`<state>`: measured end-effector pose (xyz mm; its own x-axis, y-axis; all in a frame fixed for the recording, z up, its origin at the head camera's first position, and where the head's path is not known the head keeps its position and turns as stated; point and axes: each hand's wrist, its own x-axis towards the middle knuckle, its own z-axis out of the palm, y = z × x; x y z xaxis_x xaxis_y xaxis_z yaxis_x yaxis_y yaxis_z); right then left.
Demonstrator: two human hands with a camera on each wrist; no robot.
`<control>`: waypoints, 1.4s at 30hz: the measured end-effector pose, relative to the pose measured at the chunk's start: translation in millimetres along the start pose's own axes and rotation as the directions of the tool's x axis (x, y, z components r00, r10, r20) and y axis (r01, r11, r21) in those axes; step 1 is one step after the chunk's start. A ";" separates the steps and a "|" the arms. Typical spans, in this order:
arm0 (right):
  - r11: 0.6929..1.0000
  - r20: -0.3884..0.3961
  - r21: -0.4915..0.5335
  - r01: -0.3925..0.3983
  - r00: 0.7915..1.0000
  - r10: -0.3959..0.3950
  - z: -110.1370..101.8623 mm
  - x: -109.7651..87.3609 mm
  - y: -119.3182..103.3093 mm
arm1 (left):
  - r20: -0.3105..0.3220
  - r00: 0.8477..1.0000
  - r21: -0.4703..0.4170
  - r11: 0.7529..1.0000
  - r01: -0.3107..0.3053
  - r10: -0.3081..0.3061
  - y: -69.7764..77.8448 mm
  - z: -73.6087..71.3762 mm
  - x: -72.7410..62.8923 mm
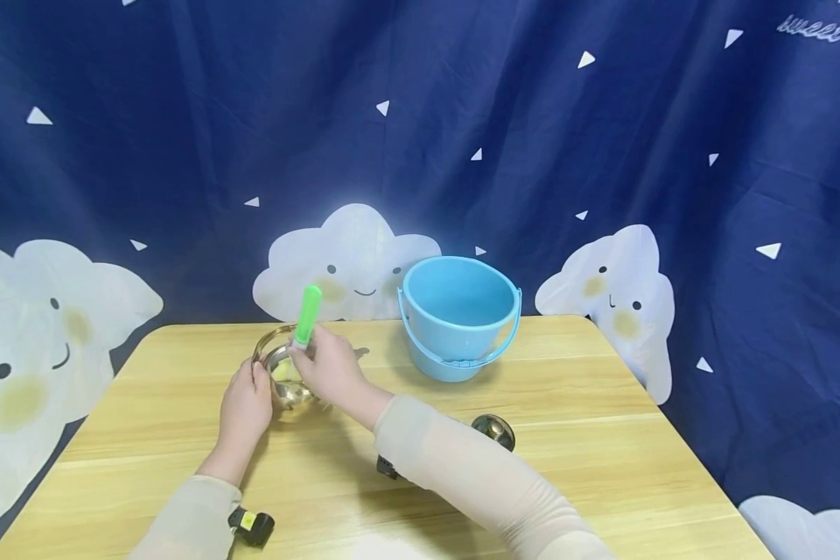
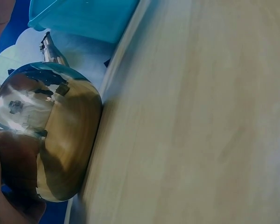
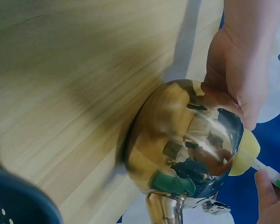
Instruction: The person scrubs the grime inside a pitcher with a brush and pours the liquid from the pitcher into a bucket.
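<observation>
A shiny gold-toned metal kettle stands on the table towards the back left, its spout pointing right in the head view. My left hand holds the kettle by its left side, thumb at the rim. My right hand grips a sponge brush by its green handle. The yellow sponge head sits in the kettle's mouth, partly hidden by the kettle wall. In the left wrist view only part of the left hand shows, against the kettle's mirror-like body.
Right of the kettle stands a light blue bucket with its handle folded down in front. A round shiny metal lid lies beyond the right forearm. Behind the wooden table hangs a dark blue curtain with cloud prints.
</observation>
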<state>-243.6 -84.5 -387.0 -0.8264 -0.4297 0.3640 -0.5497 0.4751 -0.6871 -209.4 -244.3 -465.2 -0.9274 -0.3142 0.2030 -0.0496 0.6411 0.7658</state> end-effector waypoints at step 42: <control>0.993 -0.054 0.107 -0.046 0.997 0.052 5.9 13.0 5.1 | -0.004 1.000 0.003 1.000 0.002 -0.002 0.0 -0.1 -0.1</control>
<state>-256.4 -92.2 -389.5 -0.8594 -0.3620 0.3611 -0.4947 0.4099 -0.7663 -209.3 -244.4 -465.1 -0.9259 -0.3180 0.2038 -0.0525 0.6428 0.7642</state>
